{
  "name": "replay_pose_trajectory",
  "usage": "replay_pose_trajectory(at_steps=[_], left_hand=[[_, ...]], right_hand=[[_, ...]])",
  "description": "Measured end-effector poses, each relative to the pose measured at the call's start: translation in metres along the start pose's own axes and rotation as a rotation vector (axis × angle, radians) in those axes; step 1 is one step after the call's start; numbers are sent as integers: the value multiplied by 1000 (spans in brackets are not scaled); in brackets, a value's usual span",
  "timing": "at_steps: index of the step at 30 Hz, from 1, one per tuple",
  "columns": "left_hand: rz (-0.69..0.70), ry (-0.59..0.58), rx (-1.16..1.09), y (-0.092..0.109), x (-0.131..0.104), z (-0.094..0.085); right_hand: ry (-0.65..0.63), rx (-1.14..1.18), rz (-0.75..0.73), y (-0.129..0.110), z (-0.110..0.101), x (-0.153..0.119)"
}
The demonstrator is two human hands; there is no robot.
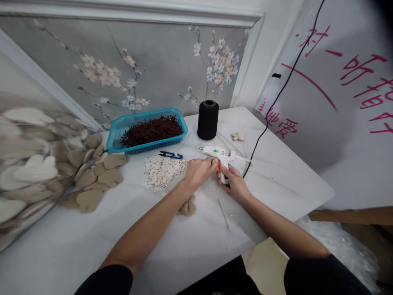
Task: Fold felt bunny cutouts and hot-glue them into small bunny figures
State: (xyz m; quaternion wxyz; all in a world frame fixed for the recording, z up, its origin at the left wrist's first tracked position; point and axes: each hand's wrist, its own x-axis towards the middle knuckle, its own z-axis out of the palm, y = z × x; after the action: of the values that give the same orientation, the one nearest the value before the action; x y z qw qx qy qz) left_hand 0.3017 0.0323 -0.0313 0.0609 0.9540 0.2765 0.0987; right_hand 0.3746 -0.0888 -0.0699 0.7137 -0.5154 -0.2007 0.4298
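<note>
A white glue gun (pixel 218 153) with an orange trigger lies over the table, its nozzle pointing left. My right hand (pixel 235 180) is wrapped round its handle. My left hand (pixel 200 171) is closed beside the trigger, its fingertips at the gun's underside; what they hold, if anything, is too small to make out. Below my left wrist sits a fuzzy beige piece (pixel 188 206), partly hidden by the forearm. A pile of small white pieces (pixel 162 172) lies left of my left hand, with blue thread snips (pixel 172 155) just behind it.
A blue basket (pixel 147 146) of dark brown strips and a black thread cone (pixel 208 120) stand at the back. Beige fabric pieces (pixel 90 198) spill from a clear bag at left. A black cable (pixel 260 133) runs down at right, near small pale pieces (pixel 238 136).
</note>
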Motion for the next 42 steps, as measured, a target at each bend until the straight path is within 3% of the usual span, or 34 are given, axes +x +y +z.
replay_pose_trajectory(at_steps=[15, 29, 33, 42], left_hand=[[85, 29, 16, -10, 2, 5], [14, 112, -24, -5, -3, 9], [78, 160, -69, -12, -1, 11], [192, 152, -10, -17, -1, 10]], right_hand=[[-71, 39, 21, -7, -2, -2], [-7, -139, 18, -3, 7, -6], [5, -159, 26, -5, 7, -6], [26, -203, 6, -7, 9, -8]])
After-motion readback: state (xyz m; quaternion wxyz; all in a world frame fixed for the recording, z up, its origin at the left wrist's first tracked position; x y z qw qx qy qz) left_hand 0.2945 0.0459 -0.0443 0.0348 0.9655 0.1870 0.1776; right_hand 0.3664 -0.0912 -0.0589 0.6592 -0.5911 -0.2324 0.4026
